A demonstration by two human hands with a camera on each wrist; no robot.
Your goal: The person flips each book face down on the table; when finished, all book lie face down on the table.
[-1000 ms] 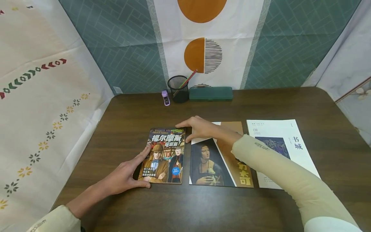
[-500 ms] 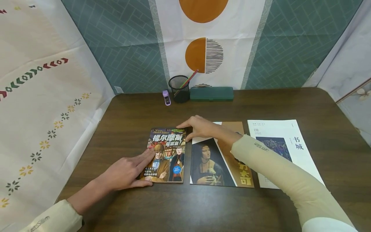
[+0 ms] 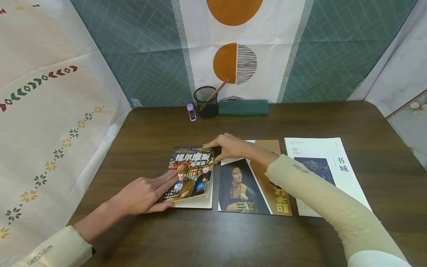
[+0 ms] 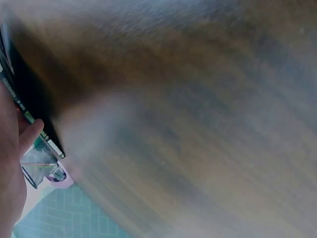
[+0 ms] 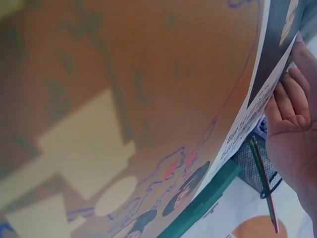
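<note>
A comic-style paperback book [image 3: 190, 170] lies on the brown table, its front cover raised at the lower edge so that white pages show beneath. My left hand [image 3: 141, 194] holds its lower left side, fingers across the cover and thumb at the bottom edge. In the left wrist view, a fingertip of the left hand [image 4: 29, 134] touches the dark book edge. My right hand [image 3: 228, 146] grips the upper right corner, index finger along the top and thumb by the right side. The right wrist view shows that hand [image 5: 292, 106] with several fingers curled; their tips are partly hidden.
Right of the paperback lie a brown portrait-cover book [image 3: 245, 189], partly under my right forearm, and a white book [image 3: 317, 148]. Along the back stand a purple bottle-like item [image 3: 191, 112], a black mesh pen cup [image 3: 208, 107] with pencils and a green case [image 3: 243, 108].
The paperback's front cover has lifted at its lower edge, exposing white pages. My left hand's fingers have slid slightly farther onto the cover. The right hand stays at the upper corner.
</note>
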